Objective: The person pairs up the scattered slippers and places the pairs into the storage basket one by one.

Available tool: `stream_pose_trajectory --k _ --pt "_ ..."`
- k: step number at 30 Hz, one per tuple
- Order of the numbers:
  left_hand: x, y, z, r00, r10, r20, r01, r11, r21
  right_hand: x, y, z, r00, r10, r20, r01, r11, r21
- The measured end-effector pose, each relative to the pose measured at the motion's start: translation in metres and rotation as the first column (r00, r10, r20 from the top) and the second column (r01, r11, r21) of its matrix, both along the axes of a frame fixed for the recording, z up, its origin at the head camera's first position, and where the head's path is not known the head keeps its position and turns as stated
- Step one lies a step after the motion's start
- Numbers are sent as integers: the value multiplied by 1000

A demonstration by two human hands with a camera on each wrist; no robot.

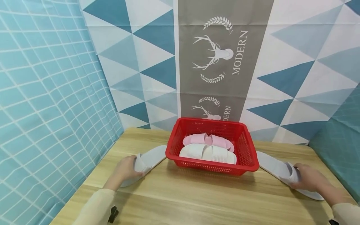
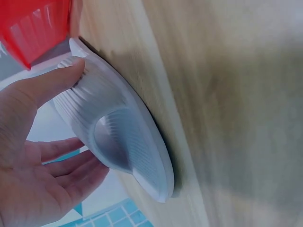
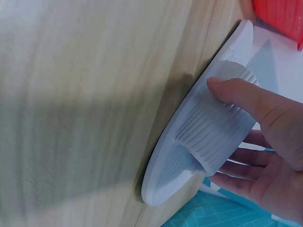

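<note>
A light grey slipper lies on the table to the left of the red basket, its toe strap ribbed. My left hand grips it across the strap, thumb on one side and fingers on the other, as the left wrist view shows. On the basket's right is a matching grey slipper. My right hand holds that one by its strap in the same way, the thumb lying on the ribs in the right wrist view. Both soles appear to rest on the wood.
The red plastic basket stands at the back of the wooden table. Inside lie white slippers in front of pink slippers. A patterned cloth hangs behind, and a blue checked cloth borders the left side.
</note>
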State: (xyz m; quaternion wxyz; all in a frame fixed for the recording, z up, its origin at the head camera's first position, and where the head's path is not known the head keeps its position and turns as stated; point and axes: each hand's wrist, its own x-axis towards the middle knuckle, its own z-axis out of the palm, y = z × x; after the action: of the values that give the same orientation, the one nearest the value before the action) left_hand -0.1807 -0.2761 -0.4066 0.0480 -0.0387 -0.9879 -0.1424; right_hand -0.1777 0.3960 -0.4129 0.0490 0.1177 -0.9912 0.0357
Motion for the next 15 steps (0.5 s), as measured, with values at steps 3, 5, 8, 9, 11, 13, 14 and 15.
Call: stream_pose_trajectory --k 3,5,8,9,11,13,14,15 --pt "9 2 -2 1000 -10 -15 10 1000 0 6 -7 -2 1000 3 -9 -3 1000 7" --pt "13 3 -4 1000 -11 -20 11 1000 1 10 -11 -3 1000 2 -5 -2 1000 10" --pt "20 3 -5 1000 -1 -31 1 1000 3 14 -18 -4 1000 5 2 -5 1000 12" --pt "23 4 -5 999 3 -34 -3 1000 2 15 -20 -4 1000 3 2 -3 1000 10" --pt "26 5 -5 999 9 -48 -8 1000 7 17 -23 -5 1000 1 0 -1 1000 7" --pt "28 6 -6 998 11 -61 -10 1000 11 19 -24 -6 1000 -6 11 6 1000 6" --pt "29 6 -6 998 12 -64 -12 1000 14 20 -24 -7 1000 -9 20 9 1000 5" --pt "29 7 -6 998 15 -62 -14 1000 17 21 -24 -7 999 -15 30 15 1000 3"
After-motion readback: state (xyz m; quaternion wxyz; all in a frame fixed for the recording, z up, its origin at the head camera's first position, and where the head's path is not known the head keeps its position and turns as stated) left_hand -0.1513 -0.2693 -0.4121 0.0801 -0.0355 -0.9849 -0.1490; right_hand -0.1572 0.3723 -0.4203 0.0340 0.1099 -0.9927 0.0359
